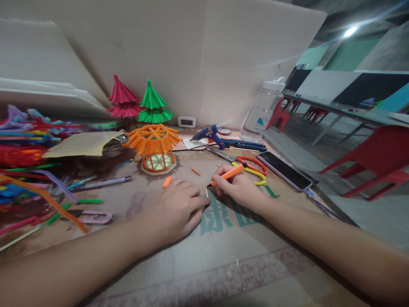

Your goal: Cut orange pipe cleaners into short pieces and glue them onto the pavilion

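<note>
My right hand (238, 187) is closed around an orange marker (231, 171), its black tip pointing down-left at a short thin wooden stick (206, 192). My left hand (180, 207) rests on the cardboard (179, 268), with thumb and forefinger together at the stick's near end. Beside the left knuckles is an orange marker cap (167, 182). A small orange piece (196, 172) lies just beyond the hands. Behind them stands a little model pavilion with an orange fuzzy roof (155, 140) on an octagonal base (159, 163).
Scissors (236, 161), a blue glue gun (209, 134), a phone (283, 170) and a clear bottle (260, 113) lie or stand to the right. Pink (124, 100) and green (155, 104) roofed models stand behind. Colourful pipe cleaners (25, 157) and a utility knife (96, 216) are left.
</note>
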`<act>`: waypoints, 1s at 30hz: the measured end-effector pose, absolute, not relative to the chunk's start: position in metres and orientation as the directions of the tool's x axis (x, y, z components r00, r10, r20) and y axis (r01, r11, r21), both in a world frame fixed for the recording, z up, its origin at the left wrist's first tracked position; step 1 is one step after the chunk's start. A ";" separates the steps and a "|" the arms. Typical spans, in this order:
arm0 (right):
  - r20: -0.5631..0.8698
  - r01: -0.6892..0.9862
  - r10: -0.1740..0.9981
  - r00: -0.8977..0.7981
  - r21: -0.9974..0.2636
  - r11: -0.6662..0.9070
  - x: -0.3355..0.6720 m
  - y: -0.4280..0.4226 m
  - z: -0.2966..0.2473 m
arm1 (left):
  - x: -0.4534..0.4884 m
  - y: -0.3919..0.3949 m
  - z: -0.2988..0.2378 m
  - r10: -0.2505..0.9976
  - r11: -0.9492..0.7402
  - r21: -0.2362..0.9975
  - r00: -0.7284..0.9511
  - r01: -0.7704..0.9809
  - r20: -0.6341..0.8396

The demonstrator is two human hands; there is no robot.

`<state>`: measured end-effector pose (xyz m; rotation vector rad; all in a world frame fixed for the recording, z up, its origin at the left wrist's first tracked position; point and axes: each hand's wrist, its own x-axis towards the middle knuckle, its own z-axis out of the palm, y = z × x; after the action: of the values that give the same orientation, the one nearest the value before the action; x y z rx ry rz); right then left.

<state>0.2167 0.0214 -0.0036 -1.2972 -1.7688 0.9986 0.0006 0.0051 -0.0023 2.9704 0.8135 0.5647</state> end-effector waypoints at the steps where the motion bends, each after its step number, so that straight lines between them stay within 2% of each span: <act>1: 0.102 0.413 0.966 -0.239 -0.889 0.197 0.217 0.021 -0.004 | 0.001 0.005 -0.002 0.492 -0.866 0.101 0.801 0.489 0.341; 11: -0.014 0.375 0.948 -0.319 -0.920 0.113 0.217 0.019 0.000 | 0.000 0.006 -0.004 0.497 -0.865 0.109 0.801 0.490 0.333; 17: 0.072 0.374 0.963 -0.259 -0.912 0.169 0.217 0.020 -0.003 | 0.000 0.005 -0.002 0.491 -0.868 0.106 0.803 0.486 0.337; 25: -0.011 0.364 0.943 -0.332 -0.924 0.117 0.218 0.018 0.000 | -0.001 0.005 -0.003 0.495 -0.866 0.115 0.803 0.486 0.332; 30: 0.059 0.383 0.958 -0.282 -0.908 0.168 0.217 0.020 -0.004 | 0.000 0.005 -0.002 0.485 -0.870 0.097 0.805 0.483 0.341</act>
<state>0.2172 0.0199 -0.0038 -1.2754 -1.7733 1.0865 0.0001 0.0051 -0.0015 2.9795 0.7983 0.5659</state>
